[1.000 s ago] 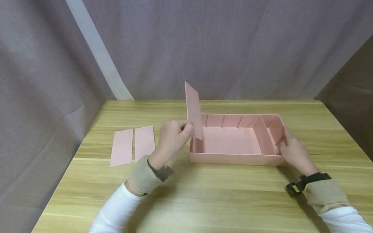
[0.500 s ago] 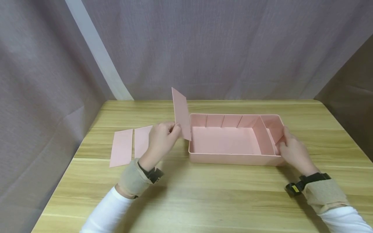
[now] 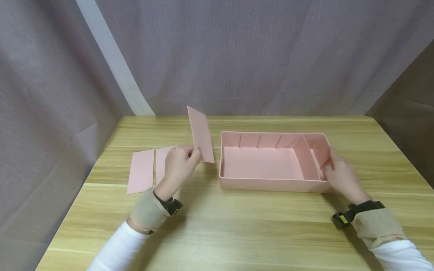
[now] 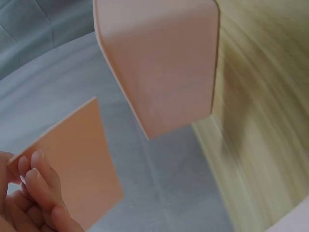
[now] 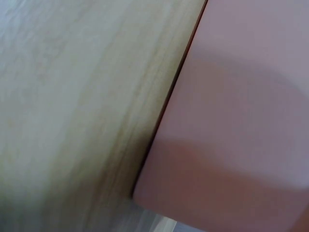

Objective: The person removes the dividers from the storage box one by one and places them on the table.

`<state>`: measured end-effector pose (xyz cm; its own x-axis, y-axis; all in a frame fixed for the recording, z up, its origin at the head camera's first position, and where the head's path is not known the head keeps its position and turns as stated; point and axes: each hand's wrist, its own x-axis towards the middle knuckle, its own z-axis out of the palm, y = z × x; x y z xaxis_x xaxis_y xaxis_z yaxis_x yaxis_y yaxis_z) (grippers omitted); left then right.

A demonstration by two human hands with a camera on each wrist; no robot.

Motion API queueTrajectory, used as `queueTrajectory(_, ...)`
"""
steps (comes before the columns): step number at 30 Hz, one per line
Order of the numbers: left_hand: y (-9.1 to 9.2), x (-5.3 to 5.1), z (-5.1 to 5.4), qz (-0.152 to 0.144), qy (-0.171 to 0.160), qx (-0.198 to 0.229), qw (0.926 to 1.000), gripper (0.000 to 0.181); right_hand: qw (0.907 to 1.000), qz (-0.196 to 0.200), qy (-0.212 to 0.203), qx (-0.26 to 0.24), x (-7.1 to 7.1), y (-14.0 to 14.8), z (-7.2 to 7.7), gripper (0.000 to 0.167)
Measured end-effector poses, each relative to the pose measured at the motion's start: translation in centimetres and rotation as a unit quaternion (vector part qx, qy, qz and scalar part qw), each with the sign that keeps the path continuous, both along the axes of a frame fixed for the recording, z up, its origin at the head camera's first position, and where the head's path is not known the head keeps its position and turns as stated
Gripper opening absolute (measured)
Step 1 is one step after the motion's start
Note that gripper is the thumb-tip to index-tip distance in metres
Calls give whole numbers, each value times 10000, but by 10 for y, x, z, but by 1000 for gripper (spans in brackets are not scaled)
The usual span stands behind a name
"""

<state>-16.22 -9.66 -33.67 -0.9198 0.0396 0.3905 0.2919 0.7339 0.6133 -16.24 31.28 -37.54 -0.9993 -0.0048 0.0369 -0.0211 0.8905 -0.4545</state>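
A thin pink divider panel (image 3: pixel 202 137) stands upright in the air, pinched at its near lower edge between the thumb and fingers of my left hand (image 3: pixel 178 164). In the left wrist view, the fingers (image 4: pixel 42 181) lie along one side of that panel (image 4: pixel 89 162). To its right, apart from it, sits a pink open-topped organizer box (image 3: pixel 268 184) with slots along its far wall. One divider (image 3: pixel 306 158) is set across the box near its right end. My right hand (image 3: pixel 344 177) grips the box's right end wall; some of its fingers are hidden.
Two more pink panels lie flat on the wooden table (image 3: pixel 254 226): one at the far left (image 3: pixel 140 172) and one (image 3: pixel 161 162) partly covered by my left hand. A grey curtain (image 3: pixel 237 56) hangs behind the table.
My left hand has carried the pinched panel leftward and down, from above the box's left end to a spot beside it. The right hand stays on the box, which has barely shifted.
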Motion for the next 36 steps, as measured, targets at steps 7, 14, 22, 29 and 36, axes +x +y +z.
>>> queueTrajectory(7, -7, 0, -8, 103, -211, -174, 9996, 40, 9999, -16, -108, -39, 0, 0, 1, 59)
queueTrajectory(14, -12, 0, -14, 120, -405, -242, 9988, 39, 9998, -16, -159, -105, 0, 0, 1, 59)
queueTrajectory(22, -16, -1, -22, 241, -718, -338, 9966, 40, 9999, 2, -74, -84, 0, -1, 1, 59)
queueTrajectory(29, -19, -3, -30, 190, -1198, -511, 9913, 40, 10000, 6, -50, -80, 0, -2, 2, 59)
queueTrajectory(36, -20, -4, -36, 178, -1361, -649, 9884, 39, 10000, -5, -75, -58, 0, -1, 2, 59)
